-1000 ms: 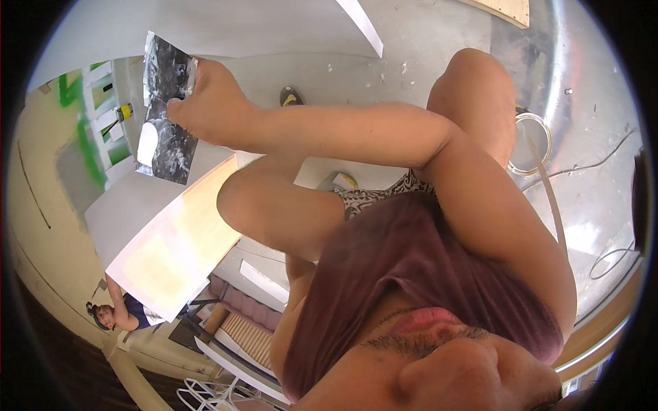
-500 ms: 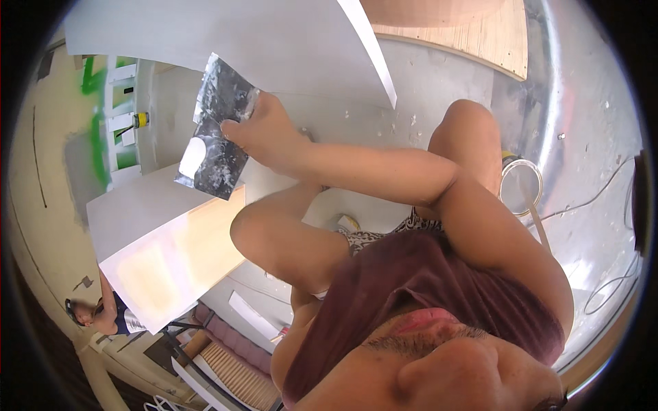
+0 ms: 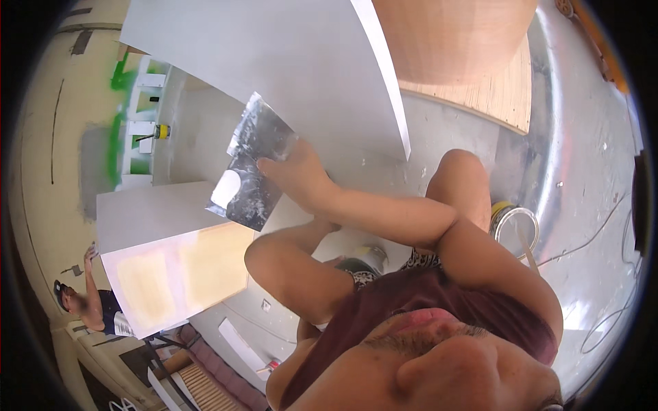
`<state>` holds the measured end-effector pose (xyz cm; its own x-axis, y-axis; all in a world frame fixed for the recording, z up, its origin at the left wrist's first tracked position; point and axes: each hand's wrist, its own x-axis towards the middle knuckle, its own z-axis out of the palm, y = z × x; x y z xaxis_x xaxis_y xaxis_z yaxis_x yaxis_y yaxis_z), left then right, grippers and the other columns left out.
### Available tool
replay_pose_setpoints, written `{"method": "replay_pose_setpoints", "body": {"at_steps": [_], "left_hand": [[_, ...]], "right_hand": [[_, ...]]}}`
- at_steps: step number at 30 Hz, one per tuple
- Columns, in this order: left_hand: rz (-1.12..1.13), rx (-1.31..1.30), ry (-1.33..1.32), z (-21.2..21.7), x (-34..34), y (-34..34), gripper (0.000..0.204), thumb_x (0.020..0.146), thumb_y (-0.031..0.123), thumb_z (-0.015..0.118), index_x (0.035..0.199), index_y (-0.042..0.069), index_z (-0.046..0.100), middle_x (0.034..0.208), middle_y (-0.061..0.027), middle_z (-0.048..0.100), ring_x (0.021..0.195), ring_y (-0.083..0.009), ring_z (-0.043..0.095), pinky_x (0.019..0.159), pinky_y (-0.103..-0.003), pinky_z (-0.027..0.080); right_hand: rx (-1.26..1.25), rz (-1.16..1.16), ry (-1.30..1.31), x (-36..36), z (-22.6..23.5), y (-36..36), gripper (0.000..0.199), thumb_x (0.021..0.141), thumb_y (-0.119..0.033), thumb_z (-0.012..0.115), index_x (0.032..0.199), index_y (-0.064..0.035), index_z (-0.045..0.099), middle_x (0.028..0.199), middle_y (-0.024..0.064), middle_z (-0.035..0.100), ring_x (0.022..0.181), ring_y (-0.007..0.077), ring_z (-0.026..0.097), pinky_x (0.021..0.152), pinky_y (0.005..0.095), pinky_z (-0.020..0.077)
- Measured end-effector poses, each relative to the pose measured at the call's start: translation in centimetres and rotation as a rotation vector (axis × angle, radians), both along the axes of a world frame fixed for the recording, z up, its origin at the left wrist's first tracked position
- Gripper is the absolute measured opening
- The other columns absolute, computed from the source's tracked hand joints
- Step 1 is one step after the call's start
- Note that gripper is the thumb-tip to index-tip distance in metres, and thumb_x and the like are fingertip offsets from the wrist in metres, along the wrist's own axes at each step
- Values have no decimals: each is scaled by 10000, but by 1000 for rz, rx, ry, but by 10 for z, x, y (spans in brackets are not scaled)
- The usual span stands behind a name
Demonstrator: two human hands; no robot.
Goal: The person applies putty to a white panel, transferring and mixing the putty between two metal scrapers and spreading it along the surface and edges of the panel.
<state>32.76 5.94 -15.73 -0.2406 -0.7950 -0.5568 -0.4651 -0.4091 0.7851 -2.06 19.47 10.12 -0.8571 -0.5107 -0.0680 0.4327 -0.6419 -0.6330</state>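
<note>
My right hand (image 3: pixel 301 177) is closed on a broad, flat, dark metal spreader (image 3: pixel 250 198), its thumb lying across the face. White smears cover the spreader, and a thick white patch sits near its left edge. Its outline is stepped; I cannot tell whether it is one sheet or two overlapping. Just beyond it rises a large pale grey panel (image 3: pixel 274 51) with a white edge; touching between them cannot be made out. Below and left of the spreader stands a box-like piece (image 3: pixel 181 274) with a grey top and a cream, patchy side. My left hand does not show.
An open can (image 3: pixel 515 229) with a stick in it stands right of my knee. A pale container (image 3: pixel 370 257) is between my legs. Plywood (image 3: pixel 480 106) lies at the upper right, cables (image 3: pixel 582 248) on the floor. Another person (image 3: pixel 92 305) is beyond the box at the left.
The view has shifted, so most things sit lower in the picture. My right hand still grips the spreader at much the same tilt. The other person's raised hand now shows beside the box.
</note>
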Motion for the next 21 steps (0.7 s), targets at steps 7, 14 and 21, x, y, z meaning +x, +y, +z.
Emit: {"method": "replay_pose_setpoints", "body": {"at_steps": [7, 14, 21], "left_hand": [[-1, 11, 30, -4, -2, -4, 450, 1007, 425, 479, 1089, -13, 544, 856, -51, 527, 717, -135, 476, 630, -241, 405], [-20, 17, 62, 1, -3, -17, 453, 1006, 431, 479, 1088, -10, 544, 860, -51, 522, 725, -134, 473, 636, -238, 402], [-44, 5, 111, 9, 6, -45, 455, 1006, 436, 478, 1086, -7, 544, 865, -52, 516, 732, -132, 469, 643, -236, 400]], "right_hand": [[76, 27, 38, -2, 2, 4, 307, 840, -86, 652, 1091, 71, 573, 955, 78, 638, 843, 132, 594, 729, 295, 500], [36, 35, -3, -4, 3, 4, 291, 853, -30, 629, 1127, 35, 554, 982, 56, 632, 875, 118, 599, 754, 290, 508], [70, -63, 79, 7, 10, 6, 284, 853, -46, 639, 1123, 14, 571, 974, 51, 640, 839, 108, 600, 731, 282, 508]]}}
